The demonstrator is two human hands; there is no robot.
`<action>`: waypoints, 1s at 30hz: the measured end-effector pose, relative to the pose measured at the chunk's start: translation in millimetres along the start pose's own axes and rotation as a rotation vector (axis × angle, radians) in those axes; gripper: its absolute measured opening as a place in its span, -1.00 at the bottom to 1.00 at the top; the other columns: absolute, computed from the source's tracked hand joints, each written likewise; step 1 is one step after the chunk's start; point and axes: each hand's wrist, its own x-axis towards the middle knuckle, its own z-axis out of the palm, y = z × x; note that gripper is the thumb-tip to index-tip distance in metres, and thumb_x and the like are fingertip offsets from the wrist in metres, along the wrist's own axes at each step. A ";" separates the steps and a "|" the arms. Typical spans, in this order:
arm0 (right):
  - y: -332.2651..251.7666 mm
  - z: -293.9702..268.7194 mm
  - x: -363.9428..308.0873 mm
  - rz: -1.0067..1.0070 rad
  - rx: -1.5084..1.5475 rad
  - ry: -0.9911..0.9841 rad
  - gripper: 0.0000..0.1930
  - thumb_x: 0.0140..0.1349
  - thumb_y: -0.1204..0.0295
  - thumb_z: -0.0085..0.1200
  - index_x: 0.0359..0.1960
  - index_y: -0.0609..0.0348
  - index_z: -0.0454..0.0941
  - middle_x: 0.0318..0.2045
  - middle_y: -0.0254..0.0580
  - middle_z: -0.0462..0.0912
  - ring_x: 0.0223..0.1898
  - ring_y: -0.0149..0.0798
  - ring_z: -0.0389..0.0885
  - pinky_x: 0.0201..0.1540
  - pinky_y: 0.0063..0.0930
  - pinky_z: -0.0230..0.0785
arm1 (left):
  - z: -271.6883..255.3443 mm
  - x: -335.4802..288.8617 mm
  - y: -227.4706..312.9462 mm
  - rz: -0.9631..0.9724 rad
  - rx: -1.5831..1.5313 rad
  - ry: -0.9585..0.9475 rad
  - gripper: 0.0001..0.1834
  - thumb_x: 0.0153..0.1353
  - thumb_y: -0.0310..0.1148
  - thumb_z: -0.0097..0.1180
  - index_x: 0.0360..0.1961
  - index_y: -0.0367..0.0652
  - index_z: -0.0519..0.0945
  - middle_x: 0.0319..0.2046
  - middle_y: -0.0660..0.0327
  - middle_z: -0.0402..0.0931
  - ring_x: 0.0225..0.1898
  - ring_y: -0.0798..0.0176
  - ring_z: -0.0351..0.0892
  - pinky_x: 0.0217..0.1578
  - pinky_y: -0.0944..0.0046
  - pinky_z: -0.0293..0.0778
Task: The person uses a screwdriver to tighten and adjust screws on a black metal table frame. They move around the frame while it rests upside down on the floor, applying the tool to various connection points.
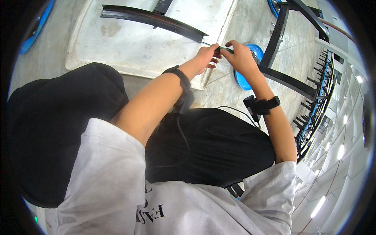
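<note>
1. The left hand (206,58) and the right hand (239,56) meet on one small dark slim tool (224,49); both grips are closed on it, fingertips pinching from each side
2. The tool lies between the two grips, its long axis running left to right; a thin tip points left, toward the end of a long black curved metal bar (152,19)
3. The bar lies just beyond the left grip, on a pale flat slab (117,47) on the concrete floor (250,23)
4. A blue round object (250,64) sits under the right hand; a black metal frame (290,78) stands to the right

A grey concrete floor (250,23) carries a pale flat board (129,43) just left of the hands, a curved black bar (152,19) lying on it; a blue disc (244,80) sits beneath the right hand (239,58).
</note>
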 end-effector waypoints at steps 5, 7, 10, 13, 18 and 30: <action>21.8 4.8 8.5 -0.549 -0.392 0.408 -0.63 0.07 0.27 0.04 -0.28 0.40 0.40 -0.57 0.19 0.53 -0.43 0.07 0.57 -0.38 -0.25 0.41 | 0.6 4.3 3.0 0.050 -0.035 -0.027 -0.62 0.18 -0.01 -0.16 -0.41 -0.10 0.48 -0.49 0.30 0.47 -0.48 0.37 0.37 -0.48 0.33 0.36; 16.8 6.3 4.7 -0.427 -0.296 0.344 -0.66 0.06 0.28 0.04 -0.27 0.36 0.40 -0.56 0.18 0.54 -0.42 0.09 0.56 -0.37 -0.23 0.41 | -0.3 4.5 3.2 0.048 -0.025 -0.009 -0.63 0.21 -0.04 -0.20 -0.33 -0.12 0.47 -0.42 0.29 0.45 -0.44 0.38 0.37 -0.36 0.28 0.37; 7.4 0.0 3.5 -0.155 -0.034 0.173 -0.66 0.04 0.28 0.06 -0.25 0.31 0.39 -0.54 0.17 0.55 -0.41 0.13 0.55 -0.35 -0.19 0.40 | -2.1 2.6 1.2 0.012 0.000 -0.024 -0.63 0.20 -0.05 -0.20 -0.33 -0.12 0.48 -0.42 0.30 0.45 -0.44 0.38 0.37 -0.37 0.29 0.37; 8.8 -1.4 1.2 -0.123 -0.079 0.177 -0.60 0.02 0.25 0.09 -0.23 0.35 0.38 -0.55 0.17 0.55 -0.40 0.13 0.55 -0.34 -0.19 0.40 | -1.0 2.0 0.0 0.021 0.007 -0.058 -0.63 0.20 -0.05 -0.21 -0.34 -0.11 0.48 -0.43 0.31 0.44 -0.44 0.38 0.37 -0.37 0.30 0.37; 25.4 2.0 7.5 -0.551 -0.348 0.428 -0.55 0.01 0.21 0.11 -0.23 0.40 0.38 -0.54 0.19 0.54 -0.40 0.11 0.56 -0.34 -0.21 0.40 | 0.8 4.4 2.9 0.036 0.010 -0.060 -0.63 0.20 -0.04 -0.22 -0.37 -0.10 0.49 -0.43 0.31 0.45 -0.43 0.38 0.36 -0.37 0.30 0.36; 19.7 3.4 5.6 -0.485 -0.286 0.401 -0.57 0.06 0.20 0.04 -0.21 0.37 0.41 -0.45 0.23 0.55 -0.32 0.13 0.55 -0.27 -0.19 0.38 | 2.9 2.1 0.8 0.041 -0.023 -0.029 -0.58 0.21 -0.02 -0.29 -0.45 -0.07 0.51 -0.52 0.33 0.45 -0.49 0.38 0.32 -0.48 0.34 0.32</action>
